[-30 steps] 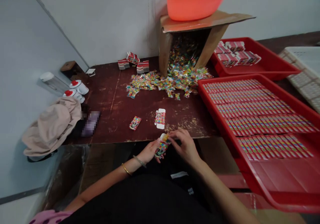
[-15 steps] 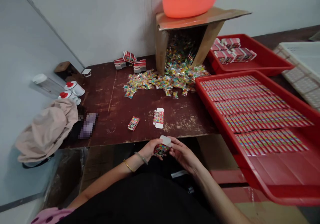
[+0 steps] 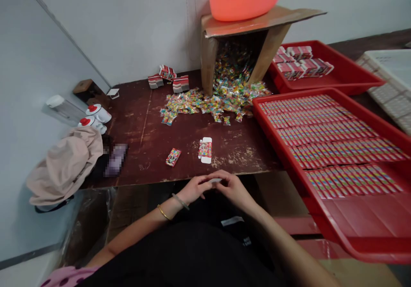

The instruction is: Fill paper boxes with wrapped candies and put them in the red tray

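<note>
Just below the table's front edge, my left hand (image 3: 196,187) and my right hand (image 3: 231,187) meet around a small candy box (image 3: 215,180). Only a white flap of it shows between thumbs and fingers; the rest is hidden by the hands. Both hands are closed on the box. Beyond them on the table lie a flattened printed box (image 3: 205,150) with white end flaps and, to its left, a closed red candy box (image 3: 173,157).
Wrapped candies (image 3: 221,99) spill from a cardboard carton (image 3: 208,60) topped by an orange basin (image 3: 247,0). A red tray (image 3: 349,218) on the right holds rows of small boxes. Another red tray (image 3: 343,79) holds stacked flat boxes. A beige cloth hat (image 3: 66,163) lies left.
My right fingers have moved over the top of the box, and its white flap now lies nearly flat between both hands. The box's printed face has gone out of sight.
</note>
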Demonstrator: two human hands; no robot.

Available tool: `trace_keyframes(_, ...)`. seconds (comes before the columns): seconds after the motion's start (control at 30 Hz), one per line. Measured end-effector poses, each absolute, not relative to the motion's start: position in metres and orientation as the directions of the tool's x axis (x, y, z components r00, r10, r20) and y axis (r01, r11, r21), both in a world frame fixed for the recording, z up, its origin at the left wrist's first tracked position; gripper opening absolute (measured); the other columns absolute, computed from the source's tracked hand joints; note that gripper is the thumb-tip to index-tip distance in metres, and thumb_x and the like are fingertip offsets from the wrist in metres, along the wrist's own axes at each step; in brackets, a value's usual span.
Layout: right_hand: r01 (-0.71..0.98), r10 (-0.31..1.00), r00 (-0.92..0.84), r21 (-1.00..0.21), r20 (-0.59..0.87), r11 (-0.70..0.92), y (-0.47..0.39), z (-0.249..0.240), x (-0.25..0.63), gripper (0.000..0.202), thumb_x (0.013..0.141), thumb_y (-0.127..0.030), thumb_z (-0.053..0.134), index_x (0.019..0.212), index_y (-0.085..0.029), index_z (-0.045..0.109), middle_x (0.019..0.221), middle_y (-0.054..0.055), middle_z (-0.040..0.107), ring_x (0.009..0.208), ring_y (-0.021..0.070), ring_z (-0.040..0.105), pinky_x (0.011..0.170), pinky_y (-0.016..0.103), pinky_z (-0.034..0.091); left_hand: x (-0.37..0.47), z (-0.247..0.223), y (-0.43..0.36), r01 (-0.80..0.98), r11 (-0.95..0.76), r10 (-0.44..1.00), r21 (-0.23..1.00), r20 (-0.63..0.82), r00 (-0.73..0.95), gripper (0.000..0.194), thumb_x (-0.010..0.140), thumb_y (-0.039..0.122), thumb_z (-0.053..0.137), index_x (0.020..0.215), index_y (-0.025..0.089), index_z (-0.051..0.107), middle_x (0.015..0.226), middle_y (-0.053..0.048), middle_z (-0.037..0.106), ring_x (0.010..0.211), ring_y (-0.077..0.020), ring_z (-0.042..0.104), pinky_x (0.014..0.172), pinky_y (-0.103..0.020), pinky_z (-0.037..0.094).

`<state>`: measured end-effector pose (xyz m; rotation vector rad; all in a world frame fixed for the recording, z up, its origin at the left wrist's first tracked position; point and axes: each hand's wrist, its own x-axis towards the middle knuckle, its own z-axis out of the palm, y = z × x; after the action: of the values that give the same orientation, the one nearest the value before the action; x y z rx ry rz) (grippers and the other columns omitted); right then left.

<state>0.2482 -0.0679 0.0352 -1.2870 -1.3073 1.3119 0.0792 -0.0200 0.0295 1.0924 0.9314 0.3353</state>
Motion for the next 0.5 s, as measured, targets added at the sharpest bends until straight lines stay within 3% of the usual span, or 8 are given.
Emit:
trace_keyframes(0.07,0.243,0.987,-0.154,-0.967,0.042,0.079,-0.069,0.04,0.247,0.023,0.085,-0.028,0.056,0.1,-0.022,0.073,0.097,0.006,0.068,0.09,0.0186,0.063,0.083,0.034,0.051,0.078,0.029,-0.019,0.201,0.46,0.655,0.865,-0.484,0.58,0.037,0.069,0.037,0.058,0.096,0.013,0.067,0.078,-0.004,0.061,0.07,-0.0136,0.054,0.053,-0.02,0.044)
trace_keyframes(0.13,0.286,0.977,-0.19,-0.946,0.1,0.152,-0.07,0.044,0.245,0.028,0.091,-0.031,0.049,0.108,-0.025,0.07,0.104,0.006,0.067,0.094,0.0184,0.063,0.087,0.034,0.049,0.077,0.028,-0.018,0.179,0.516,0.641,0.838,-0.516,0.568,0.038,0.072,0.04,0.056,0.096,0.013,0.067,0.076,-0.005,0.061,0.069,-0.014,0.054,0.056,-0.022,0.045)
trace_keyframes(0.37,0.35,0.992,-0.052,-0.928,0.116,0.127,-0.059,0.037,0.243,0.026,0.09,-0.036,0.052,0.097,-0.023,0.074,0.093,0.007,0.071,0.086,0.02,0.065,0.081,0.035,0.052,0.067,0.03,-0.018,-0.012,0.622,0.569,0.783,-0.442,0.694,0.045,0.07,0.034,0.066,0.11,0.015,0.06,0.093,-0.007,0.061,0.083,-0.0176,0.058,0.064,-0.028,0.051)
trace_keyframes(0.5,0.427,0.969,-0.111,-0.869,0.223,0.249,-0.066,0.026,0.24,0.031,0.092,-0.034,0.049,0.116,-0.027,0.067,0.111,0.008,0.067,0.101,0.0216,0.061,0.089,0.038,0.05,0.058,0.026,-0.021,0.048,0.609,0.57,0.791,-0.48,0.667,0.041,0.072,0.033,0.067,0.108,0.015,0.057,0.082,-0.003,0.057,0.07,-0.0137,0.058,0.055,-0.024,0.051)
